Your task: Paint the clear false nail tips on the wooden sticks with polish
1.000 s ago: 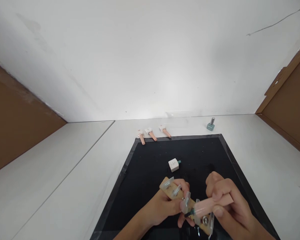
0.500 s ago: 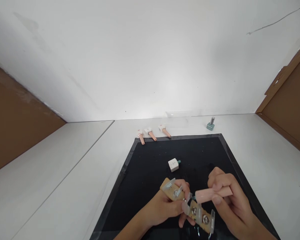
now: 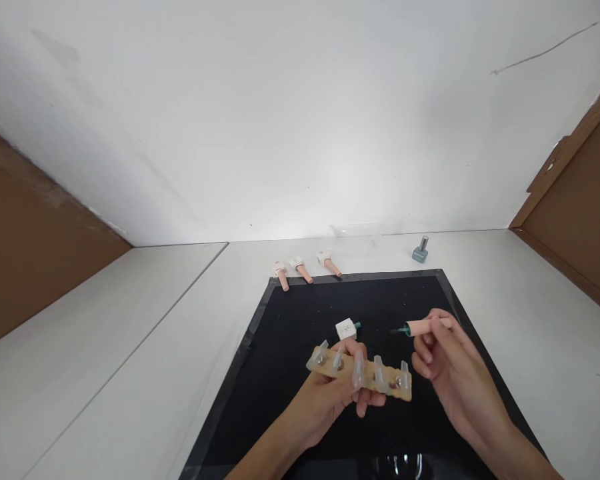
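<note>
My left hand [image 3: 325, 400] grips a tan nail-tip display stand [image 3: 347, 366] near its middle. Several clear false nails [image 3: 380, 375] stick up from it in a row, on small shiny round mounts. In my right hand [image 3: 460, 373], thumb and fingers pinch the pink cap of a nail polish brush [image 3: 420, 327]. Its teal-coated bristles point left, apart from the stand. Just behind my left hand, the white nail polish bottle [image 3: 346, 329] lies tipped over on the black mat, its teal neck uncapped and facing right.
Three white bottles with pink caps [image 3: 304, 272] lie along the back left edge of the black mat [image 3: 300, 400]. A teal bottle with a silver cap [image 3: 420, 252] stands at the back right. Behind rises a white wall [image 3: 300, 133], with brown panels [image 3: 580, 220] at both sides.
My right hand has drawn the brush up and away from the false nails, so its bristles now show. My left hand has turned the stand more level and facing me.
</note>
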A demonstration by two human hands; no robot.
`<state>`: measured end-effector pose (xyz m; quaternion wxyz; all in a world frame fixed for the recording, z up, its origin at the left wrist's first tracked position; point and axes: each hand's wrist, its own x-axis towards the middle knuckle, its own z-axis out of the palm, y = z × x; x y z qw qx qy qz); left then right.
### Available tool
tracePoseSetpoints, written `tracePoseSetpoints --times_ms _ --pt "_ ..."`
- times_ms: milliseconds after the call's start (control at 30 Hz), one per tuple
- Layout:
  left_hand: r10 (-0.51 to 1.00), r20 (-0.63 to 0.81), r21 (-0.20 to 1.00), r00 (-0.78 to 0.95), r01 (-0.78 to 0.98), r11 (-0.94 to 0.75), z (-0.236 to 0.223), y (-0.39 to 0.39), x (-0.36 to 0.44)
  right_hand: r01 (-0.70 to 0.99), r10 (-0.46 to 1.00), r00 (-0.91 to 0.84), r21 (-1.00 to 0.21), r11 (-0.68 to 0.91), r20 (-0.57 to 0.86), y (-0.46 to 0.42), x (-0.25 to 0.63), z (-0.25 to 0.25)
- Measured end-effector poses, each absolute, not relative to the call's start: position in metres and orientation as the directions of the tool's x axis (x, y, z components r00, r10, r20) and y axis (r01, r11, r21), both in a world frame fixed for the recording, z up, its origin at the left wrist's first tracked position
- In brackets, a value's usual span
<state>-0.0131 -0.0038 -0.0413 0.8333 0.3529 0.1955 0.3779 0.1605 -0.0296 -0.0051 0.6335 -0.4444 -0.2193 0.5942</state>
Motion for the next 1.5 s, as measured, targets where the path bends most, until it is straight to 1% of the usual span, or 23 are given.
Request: tracePoseSetpoints --times_ms 67,167,300,567,700,833,967,1067,1133,1233,1400,1500 --pt "0.793 -0.108 0.734 0.599 -0.49 0.47 -0.04 -0.003 -0.012 -0.663 0.937 0.096 -0.724 -0.191 -0.335 -0.028 0.156 -0.006" --pt "0.823 -0.166 0.729 0.544 -0.494 0.474 -0.039 -0.003 -0.011 -0.726 0.93 0.062 -0.656 -0.207 -0.363 -0.028 0.152 -0.007" --pt "0.839 -0.176 0.733 0.516 -0.501 0.461 -0.039 -0.003 -0.01 -0.744 0.925 0.064 -0.636 -0.205 -0.373 -0.027 0.149 -0.008" --pt "0.825 -0.193 0.805 0.532 -0.394 0.443 -0.037 -0.005 -0.005 -0.729 0.925 0.025 -0.641 -0.242 -0.378 -0.027 0.147 -0.01" --pt "0.844 -0.182 0.822 0.505 -0.393 0.412 -0.038 -0.006 -0.005 -0.751 0.936 0.059 -0.633 -0.188 -0.347 -0.024 0.152 -0.013" --pt "0.857 -0.171 0.84 0.486 -0.382 0.384 -0.039 -0.005 -0.006 -0.725 0.95 0.101 -0.675 -0.133 -0.296 -0.023 0.16 -0.01" --pt "0.851 -0.131 0.87 0.508 -0.352 0.344 -0.039 -0.005 -0.008 -0.665 0.971 0.059 -0.734 -0.137 -0.234 -0.027 0.163 0.0" --pt "0.837 -0.088 0.886 0.54 -0.342 0.313 -0.039 -0.004 -0.009 -0.587 0.978 0.033 -0.796 -0.149 -0.207 -0.028 0.165 0.005" --pt "0.834 -0.09 0.897 0.544 -0.32 0.305 -0.039 -0.005 -0.009 -0.518 0.982 0.04 -0.844 -0.137 -0.184 -0.029 0.166 0.005" --pt "0.836 -0.091 0.913 0.542 -0.291 0.287 -0.041 -0.005 -0.01 -0.444 0.992 0.055 -0.892 -0.079 -0.115 -0.03 0.168 0.004" --pt "0.835 -0.057 0.928 0.548 -0.28 0.247 -0.043 -0.004 -0.01 -0.379 0.998 0.068 -0.924 0.038 0.013 -0.031 0.171 0.002" --pt "0.828 -0.033 0.934 0.559 -0.278 0.226 -0.042 -0.003 -0.011 -0.324 0.994 0.032 -0.94 0.109 0.104 -0.031 0.171 0.003"
